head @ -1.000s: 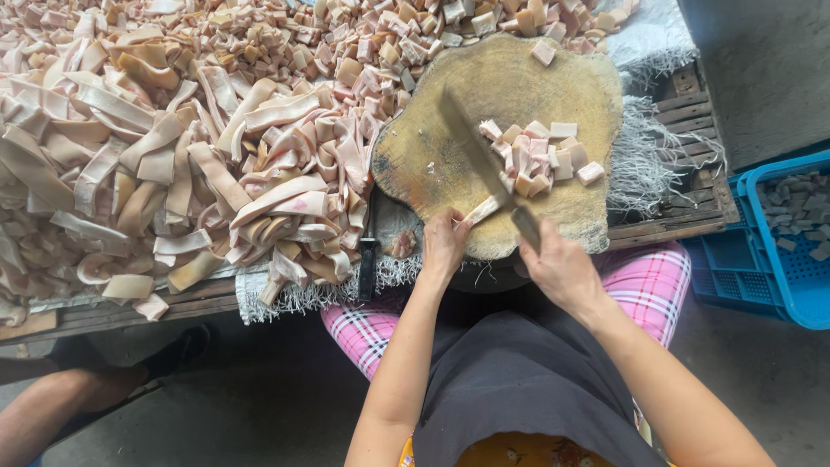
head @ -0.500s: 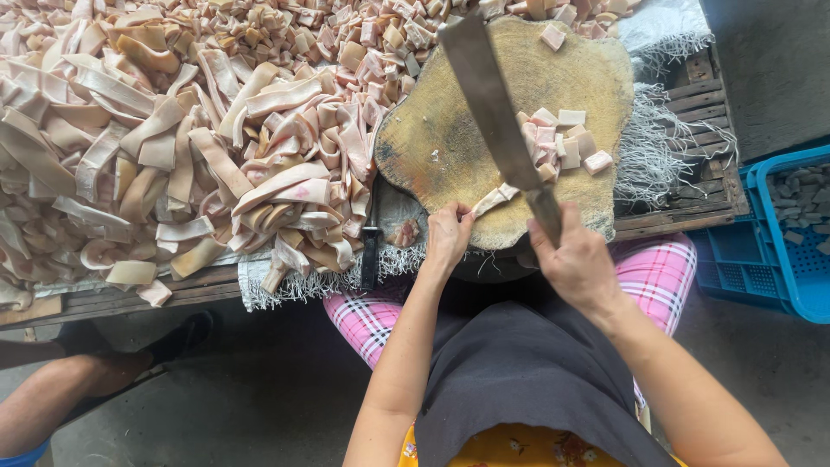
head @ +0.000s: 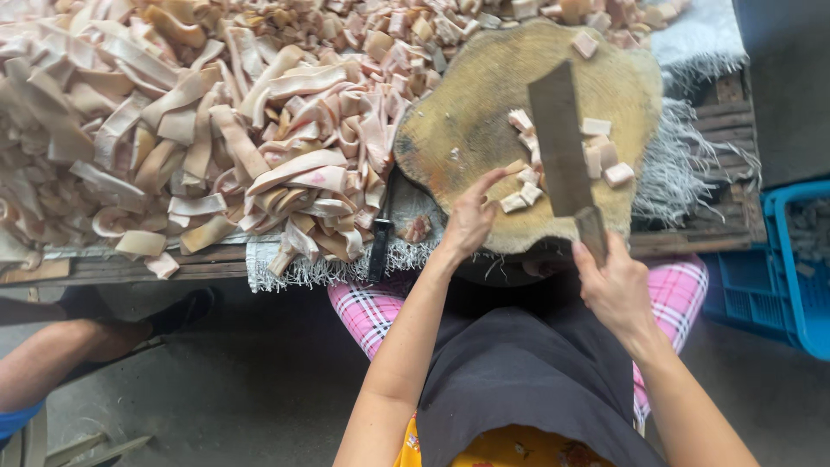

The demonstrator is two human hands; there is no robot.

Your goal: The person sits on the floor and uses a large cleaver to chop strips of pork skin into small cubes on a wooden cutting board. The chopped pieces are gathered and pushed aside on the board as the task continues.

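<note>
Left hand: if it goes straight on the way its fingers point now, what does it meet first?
Probably the cut pale cubes on the round wooden block; the left hand already nearly touches them.

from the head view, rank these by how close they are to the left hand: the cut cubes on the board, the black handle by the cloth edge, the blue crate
1. cut cubes: on the round wooden board, right at the fingertips of the left hand.
2. black handle: a little to the hand's left, at the fringed cloth's edge.
3. blue crate: far right, beyond the right hand and its cleaver.

A slatted wooden bench (head: pixel 692 233) bears a fringed cloth (head: pixel 692 164), pale strips (head: pixel 199 138) and a chopping block (head: pixel 484 112).
</note>
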